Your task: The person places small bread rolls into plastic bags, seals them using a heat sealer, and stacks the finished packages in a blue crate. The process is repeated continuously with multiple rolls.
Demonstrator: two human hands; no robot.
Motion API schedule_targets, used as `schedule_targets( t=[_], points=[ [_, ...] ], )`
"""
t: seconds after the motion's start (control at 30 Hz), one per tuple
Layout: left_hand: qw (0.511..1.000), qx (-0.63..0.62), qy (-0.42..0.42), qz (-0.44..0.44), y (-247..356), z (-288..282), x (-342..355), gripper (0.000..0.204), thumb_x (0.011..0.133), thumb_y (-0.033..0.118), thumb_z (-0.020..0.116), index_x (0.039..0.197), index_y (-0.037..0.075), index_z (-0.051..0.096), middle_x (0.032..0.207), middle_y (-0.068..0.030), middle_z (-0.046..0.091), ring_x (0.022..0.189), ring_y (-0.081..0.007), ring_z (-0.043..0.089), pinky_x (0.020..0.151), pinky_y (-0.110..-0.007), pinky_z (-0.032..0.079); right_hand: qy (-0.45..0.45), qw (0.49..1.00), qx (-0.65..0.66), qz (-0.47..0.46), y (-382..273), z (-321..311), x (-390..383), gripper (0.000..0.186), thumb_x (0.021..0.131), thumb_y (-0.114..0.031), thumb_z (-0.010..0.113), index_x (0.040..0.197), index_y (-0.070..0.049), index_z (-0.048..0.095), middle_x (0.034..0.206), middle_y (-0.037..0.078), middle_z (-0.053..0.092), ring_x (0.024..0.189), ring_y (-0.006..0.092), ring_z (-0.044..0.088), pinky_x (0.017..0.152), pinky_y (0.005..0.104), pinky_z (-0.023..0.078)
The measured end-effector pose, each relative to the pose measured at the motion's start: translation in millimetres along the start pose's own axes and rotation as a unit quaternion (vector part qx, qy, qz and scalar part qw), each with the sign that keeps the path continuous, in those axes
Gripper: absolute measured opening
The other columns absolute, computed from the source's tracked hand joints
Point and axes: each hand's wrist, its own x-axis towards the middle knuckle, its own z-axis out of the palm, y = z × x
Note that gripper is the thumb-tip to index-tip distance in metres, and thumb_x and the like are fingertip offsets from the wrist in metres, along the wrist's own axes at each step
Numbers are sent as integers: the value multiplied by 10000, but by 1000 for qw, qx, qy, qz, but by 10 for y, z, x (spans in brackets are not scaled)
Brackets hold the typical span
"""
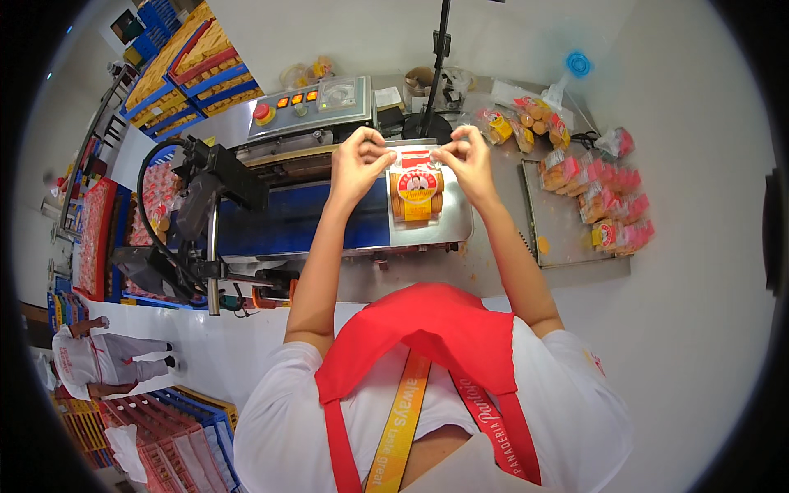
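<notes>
Head view: both hands up at one clear cookie pack (pixel 417 204), on the metal plate (pixel 456 215) at the right end of the blue belt (pixel 304 215). Step in hand looks like straightening or flattening the open-looking top of the pack (can't tell if it's sealed; film too shiny). Next move probably calls for both hands level, film pulled taut between them, no wrinkle, cookies not squeezed.

Pack position: lies flat, label up, near the plate's left edge where the belt meets it. Its top reaches the plate's far edge; bare metal shows along the near edge and out to the right corners. Pack sits between the hands, its body on the near side of the fingertips.

Left hand (pixel 360 167): fingers curled, thumb and fingertips pinching the pack's top left corner. Right hand (pixel 467 167): same pinch, top right corner. Neither palm touches the cookies.

Around: control panel (pixel 349 92) with red button beyond the belt, black stand (pixel 427 126) just past the plate's far edge. Right side of the bench (pixel 485 267), a tray (pixel 567 246) with more cookie packs (pixel 604 193) bunched toward its right edge.
</notes>
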Motion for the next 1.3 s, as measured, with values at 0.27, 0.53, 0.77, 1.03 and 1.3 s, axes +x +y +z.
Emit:
schedule_targets(
  t=[0.27, 0.53, 0.77, 1.03, 1.3],
  points=[
    [904, 421, 23, 72, -462, 255, 475, 125, 655, 64, 742, 740, 68, 650, 675, -88, 679, 658, -236, 678, 652, -358, 533, 14, 951, -308, 32, 626, 32, 493, 140, 673, -46, 753, 742, -28, 633, 640, 93, 661, 586, 196, 640, 589, 319, 487],
    [887, 458, -4, 52, -548, 270, 519, 105, 643, 77, 722, 746, 89, 738, 727, -148, 678, 721, -294, 681, 713, -388, 550, -229, 685, -624, -298, 336, 175, 580, 123, 736, -127, 644, 695, -13, 661, 776, 118, 629, 844, 287, 633, 699, 385, 517],
    [901, 415, -50, 119, -522, 148, 439, 154, 729, 30, 607, 807, 41, 740, 760, -212, 665, 739, -389, 658, 747, -428, 534, -268, 734, -612, -123, 278, 367, 289, 382, 933, -423, 490, 1109, -139, 676, 1012, 223, 541, 992, 358, 542, 785, 431, 515],
    [953, 277, -74, 100, -270, -106, -536, 752, 712, 93, 778, 1381, 68, 435, 1365, -164, 468, 1185, -269, 535, 914, -358, 516, -248, 738, -611, -143, 352, 748, 177, 281, 895, -300, 515, 1054, -120, 661, 1008, 155, 583, 1024, 316, 518, 780, 425, 518],
    [981, 184, -51, -23, -433, -405, -628, 789, 690, -1, 777, 1392, 76, 426, 1389, -131, 435, 1191, -257, 519, 920, -382, 530, -182, 822, -513, -166, 533, 1077, 133, 384, 865, -366, 588, 980, -12, 680, 985, 224, 580, 1033, 348, 526, 817, 427, 501]
  ],
)
